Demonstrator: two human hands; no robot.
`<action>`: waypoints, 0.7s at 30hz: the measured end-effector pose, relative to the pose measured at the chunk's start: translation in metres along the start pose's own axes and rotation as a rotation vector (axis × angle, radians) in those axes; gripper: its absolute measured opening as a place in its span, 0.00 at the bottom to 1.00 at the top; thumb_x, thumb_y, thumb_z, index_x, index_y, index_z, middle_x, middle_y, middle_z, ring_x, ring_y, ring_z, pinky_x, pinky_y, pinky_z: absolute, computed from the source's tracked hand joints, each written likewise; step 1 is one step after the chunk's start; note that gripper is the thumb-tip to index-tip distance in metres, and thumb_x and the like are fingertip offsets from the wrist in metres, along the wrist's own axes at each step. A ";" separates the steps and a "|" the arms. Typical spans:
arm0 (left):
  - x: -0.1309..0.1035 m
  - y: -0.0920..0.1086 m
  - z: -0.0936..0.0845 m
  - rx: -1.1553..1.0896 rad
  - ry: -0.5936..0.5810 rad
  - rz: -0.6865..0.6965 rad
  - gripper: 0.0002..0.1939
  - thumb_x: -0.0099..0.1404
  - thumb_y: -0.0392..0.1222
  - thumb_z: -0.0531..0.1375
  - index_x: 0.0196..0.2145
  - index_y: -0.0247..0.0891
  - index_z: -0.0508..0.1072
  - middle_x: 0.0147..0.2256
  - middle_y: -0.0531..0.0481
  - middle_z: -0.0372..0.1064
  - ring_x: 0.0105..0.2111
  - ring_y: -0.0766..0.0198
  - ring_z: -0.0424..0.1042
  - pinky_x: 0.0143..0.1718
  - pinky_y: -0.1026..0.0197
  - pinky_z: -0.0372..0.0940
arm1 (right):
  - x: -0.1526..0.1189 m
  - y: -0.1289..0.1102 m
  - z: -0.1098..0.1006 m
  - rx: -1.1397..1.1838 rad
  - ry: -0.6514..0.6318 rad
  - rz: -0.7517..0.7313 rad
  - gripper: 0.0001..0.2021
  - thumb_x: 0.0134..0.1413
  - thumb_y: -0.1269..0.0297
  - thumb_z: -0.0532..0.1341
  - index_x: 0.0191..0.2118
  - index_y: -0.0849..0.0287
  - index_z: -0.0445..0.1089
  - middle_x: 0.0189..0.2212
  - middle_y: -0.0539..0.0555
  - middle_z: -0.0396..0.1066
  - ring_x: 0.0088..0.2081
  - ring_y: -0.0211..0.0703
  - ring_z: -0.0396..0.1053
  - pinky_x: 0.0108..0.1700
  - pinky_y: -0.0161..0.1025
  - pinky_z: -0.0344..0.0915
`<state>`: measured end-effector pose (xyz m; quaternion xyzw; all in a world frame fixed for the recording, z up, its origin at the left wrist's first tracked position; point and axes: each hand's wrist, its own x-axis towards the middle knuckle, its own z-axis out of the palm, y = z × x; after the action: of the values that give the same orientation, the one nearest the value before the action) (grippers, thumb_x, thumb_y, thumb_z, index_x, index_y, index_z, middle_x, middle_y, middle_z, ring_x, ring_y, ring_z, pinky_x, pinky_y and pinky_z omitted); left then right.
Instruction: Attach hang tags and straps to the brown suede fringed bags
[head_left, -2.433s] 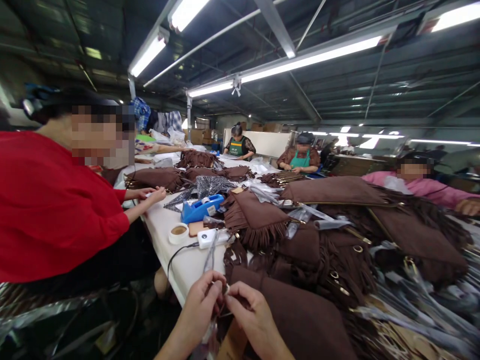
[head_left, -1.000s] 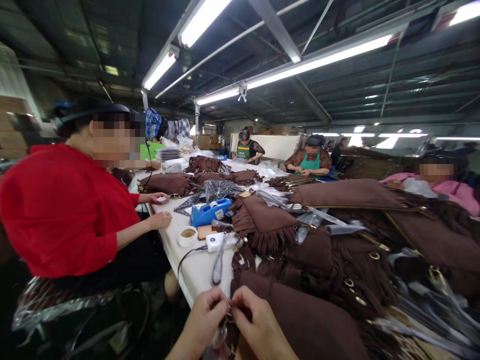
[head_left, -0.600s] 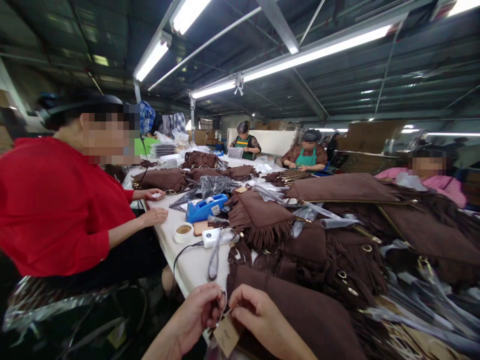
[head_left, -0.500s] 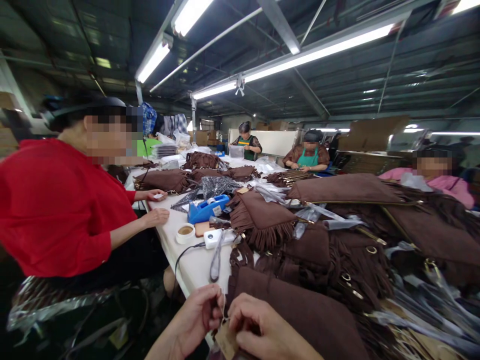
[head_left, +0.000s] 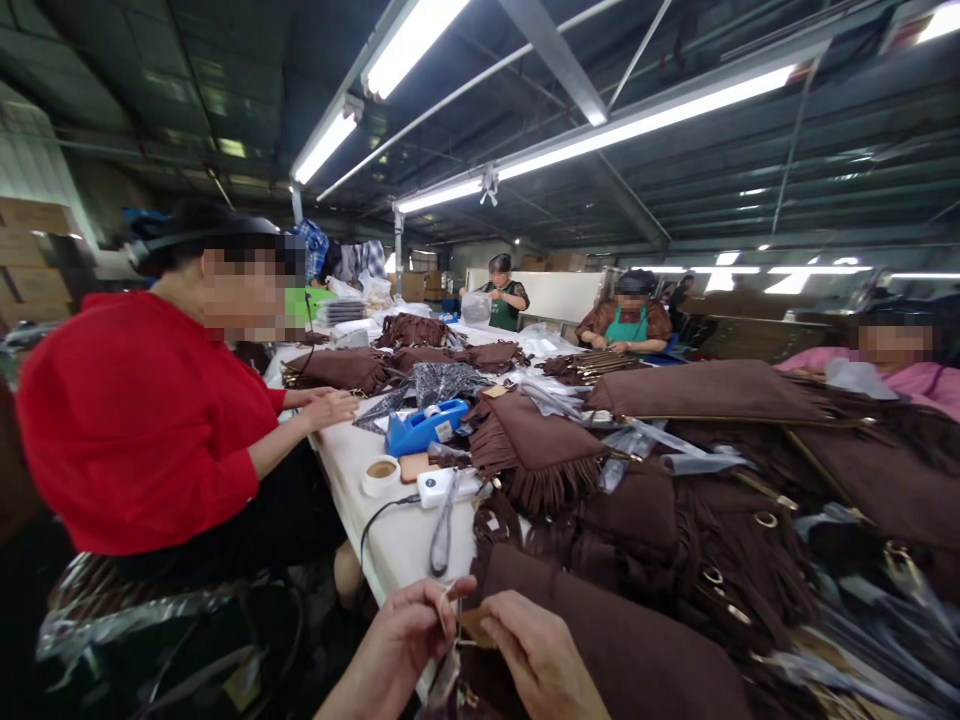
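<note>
Low in the view, my left hand point(head_left: 405, 645) has a thin pale string point(head_left: 442, 606) looped at its thumb and fingers. Close beside it, my right hand point(head_left: 538, 655) pinches a small brown paper tag point(head_left: 475, 627) by its edge. The tag is tilted and seems to hang on the same string. Under and beyond my hands lies a dark brown suede-like bag point(head_left: 607, 640), whose near end is partly hidden by my right hand. Something with clear plastic and a bit of metal shows below my hands, too unclear to name.
Fringed brown bags point(head_left: 536, 445) pile up on the right. On the white table point(head_left: 341, 455) are a blue tape dispenser point(head_left: 427, 428), a tape roll point(head_left: 381, 473) and a white power strip point(head_left: 450, 487) with a black cord. A person in red point(head_left: 150, 430) sits left; others work farther back.
My right hand has raised and turned the tag, bringing it close to my left fingers. The string now loops at my left fingers. The person in red has brought both hands together.
</note>
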<state>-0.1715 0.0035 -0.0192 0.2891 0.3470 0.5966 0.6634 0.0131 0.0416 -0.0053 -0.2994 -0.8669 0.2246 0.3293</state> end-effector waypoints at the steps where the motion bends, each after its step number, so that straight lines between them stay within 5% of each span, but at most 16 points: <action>1: 0.001 -0.002 0.000 0.033 0.026 0.008 0.04 0.45 0.36 0.66 0.21 0.33 0.75 0.40 0.42 0.76 0.26 0.69 0.66 0.23 0.68 0.54 | 0.000 0.000 0.002 -0.059 -0.001 0.005 0.16 0.69 0.64 0.48 0.33 0.56 0.69 0.28 0.51 0.73 0.30 0.41 0.72 0.33 0.33 0.62; 4: 0.002 -0.006 0.001 0.195 0.080 0.046 0.09 0.48 0.41 0.68 0.28 0.35 0.78 0.35 0.46 0.76 0.18 0.74 0.59 0.20 0.68 0.48 | 0.004 0.003 0.008 -0.249 0.000 -0.013 0.13 0.67 0.67 0.51 0.32 0.56 0.69 0.27 0.51 0.73 0.28 0.41 0.72 0.28 0.34 0.56; 8: 0.001 0.002 0.012 0.593 0.001 0.166 0.12 0.53 0.39 0.63 0.36 0.36 0.79 0.25 0.50 0.73 0.21 0.66 0.65 0.24 0.66 0.56 | 0.009 0.004 0.013 -0.380 -0.010 -0.016 0.08 0.60 0.70 0.56 0.33 0.54 0.70 0.27 0.50 0.75 0.24 0.40 0.70 0.24 0.36 0.49; 11: -0.004 0.015 0.029 1.007 -0.069 0.291 0.13 0.53 0.32 0.59 0.35 0.41 0.80 0.32 0.51 0.76 0.32 0.60 0.71 0.34 0.64 0.61 | 0.010 0.002 0.012 -0.302 0.011 0.028 0.09 0.59 0.71 0.57 0.29 0.55 0.70 0.27 0.50 0.74 0.26 0.40 0.71 0.27 0.34 0.52; 14: -0.010 0.028 0.042 1.299 -0.109 0.309 0.10 0.55 0.32 0.59 0.32 0.43 0.78 0.29 0.54 0.76 0.32 0.60 0.72 0.34 0.64 0.59 | 0.009 -0.002 0.006 -0.151 0.063 0.184 0.10 0.59 0.62 0.60 0.27 0.56 0.67 0.25 0.50 0.73 0.28 0.41 0.70 0.30 0.34 0.55; 17: -0.012 0.037 0.038 1.274 -0.113 0.318 0.10 0.60 0.33 0.55 0.29 0.42 0.76 0.28 0.54 0.75 0.31 0.61 0.73 0.34 0.65 0.60 | 0.006 -0.005 0.001 0.054 0.138 0.303 0.16 0.65 0.53 0.54 0.29 0.56 0.66 0.24 0.49 0.70 0.27 0.41 0.68 0.30 0.34 0.57; 21: -0.007 0.039 0.004 1.036 0.230 0.348 0.09 0.61 0.47 0.58 0.31 0.39 0.73 0.25 0.53 0.71 0.27 0.60 0.70 0.28 0.64 0.62 | 0.003 -0.003 -0.008 0.096 0.229 0.261 0.18 0.69 0.57 0.46 0.33 0.56 0.68 0.31 0.52 0.71 0.35 0.43 0.70 0.38 0.35 0.61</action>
<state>-0.1919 0.0011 0.0155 0.5635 0.6120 0.4766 0.2843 0.0154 0.0430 0.0031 -0.4169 -0.7658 0.2708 0.4079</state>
